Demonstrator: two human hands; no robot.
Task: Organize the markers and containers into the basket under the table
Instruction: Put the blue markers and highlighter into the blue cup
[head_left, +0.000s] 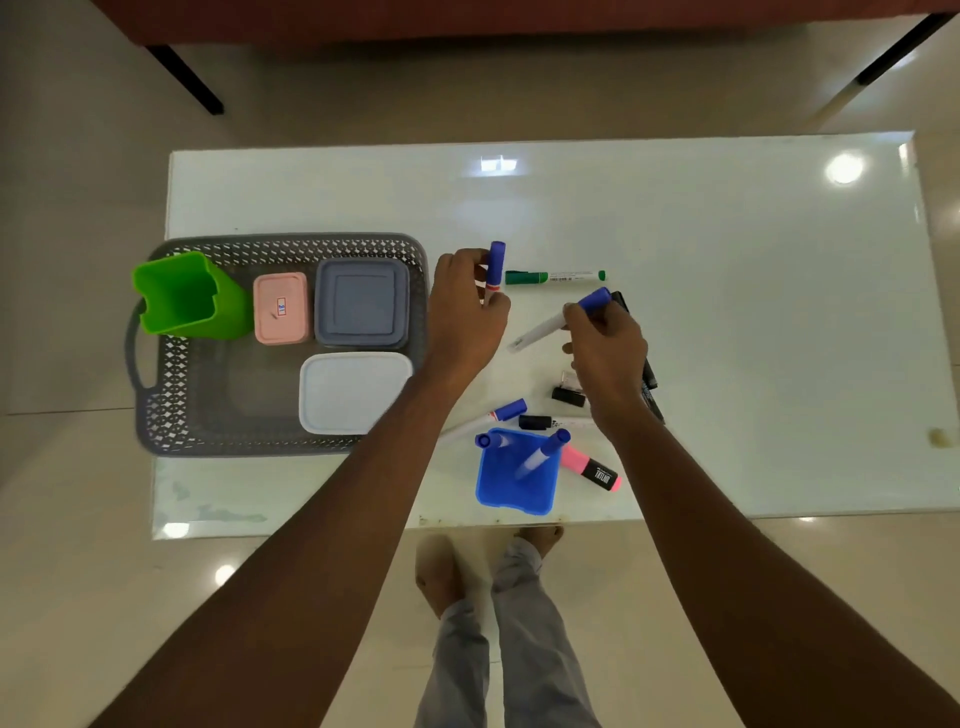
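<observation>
My left hand (467, 312) grips a blue-capped marker (496, 265) held upright, just right of the grey basket (166, 405). My right hand (605, 353) holds another blue-capped white marker (550, 325) tilted over the table. A blue cup (511, 491) near the front edge holds two blue-capped markers (543, 454). A green marker (553, 276), a pink highlighter (589, 467), black markers (647, 371) and one more blue-capped marker (506, 411) lie around. The basket holds a green cup (182, 296), a pink box (280, 309), a grey box (362, 310) and a white box (353, 392).
The basket sits on the left part of the glass table (727, 234), overhanging its left edge. A small black cap (569, 395) lies near my right hand. My legs and feet (498, 597) stand on the tiled floor below the front edge. Dark furniture legs (187, 78) stand beyond.
</observation>
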